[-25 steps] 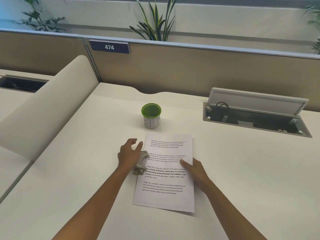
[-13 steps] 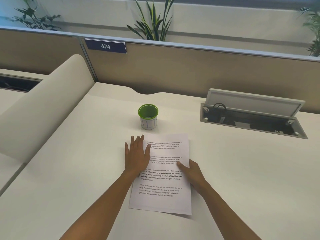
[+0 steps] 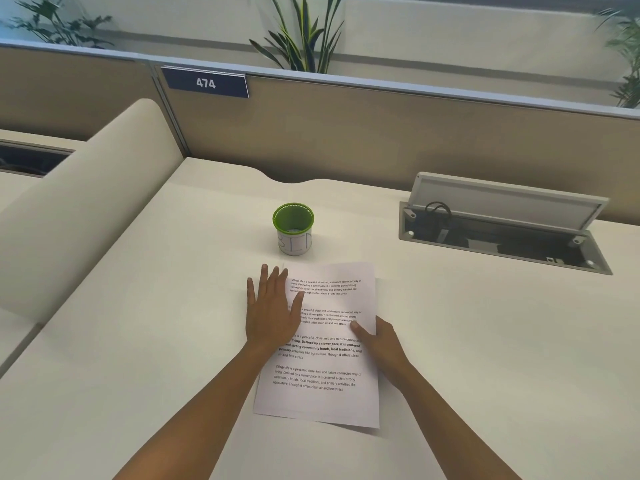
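Head view looks down on a wide pale desk (image 3: 138,341). At the far right of the desk is a cable box (image 3: 502,237) with its lid tipped up. In the middle lies a printed sheet (image 3: 322,400), flat on the desk. Its long side runs from the person's body away toward a green cup (image 3: 293,230), which stands just past the sheet's far edge but does not touch it.

The left hand (image 3: 272,313) lies flat, palm down, half on the desk and half on the sheet's left long edge, up near the far corner. Its fingers (image 3: 265,282) are straight, close together and point at the cup.

The right hand (image 3: 382,344) is at the sheet's right long edge, about halfway along. Its thumb (image 3: 358,330) rests on top of the paper. Its other fingers are tucked out of sight, so I cannot tell if they pinch the edge.

The sheet lies between the two hands, and both touch it. The left hand looks like the one pushing down, with the right hand keeping the paper from sliding. Any slide should go along the long side.
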Motion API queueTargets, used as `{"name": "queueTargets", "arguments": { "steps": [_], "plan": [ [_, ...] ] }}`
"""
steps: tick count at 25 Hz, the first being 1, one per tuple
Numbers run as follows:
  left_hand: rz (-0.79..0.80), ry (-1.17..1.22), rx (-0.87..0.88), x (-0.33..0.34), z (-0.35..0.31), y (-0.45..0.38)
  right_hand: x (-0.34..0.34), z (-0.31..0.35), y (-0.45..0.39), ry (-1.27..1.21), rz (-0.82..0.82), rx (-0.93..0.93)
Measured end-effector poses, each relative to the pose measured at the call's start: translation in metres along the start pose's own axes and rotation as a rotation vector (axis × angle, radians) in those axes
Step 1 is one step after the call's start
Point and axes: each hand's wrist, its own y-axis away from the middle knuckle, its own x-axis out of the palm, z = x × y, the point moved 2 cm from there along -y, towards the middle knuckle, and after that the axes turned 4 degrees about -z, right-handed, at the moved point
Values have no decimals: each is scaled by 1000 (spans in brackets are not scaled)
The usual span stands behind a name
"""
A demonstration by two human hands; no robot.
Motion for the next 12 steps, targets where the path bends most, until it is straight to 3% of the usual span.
{"name": "queueTargets", "arguments": {
  "steps": [12],
  "plan": [
    [71,100,17,6,14,-2,0,4,3,39,-11,-15]
  ]
}}
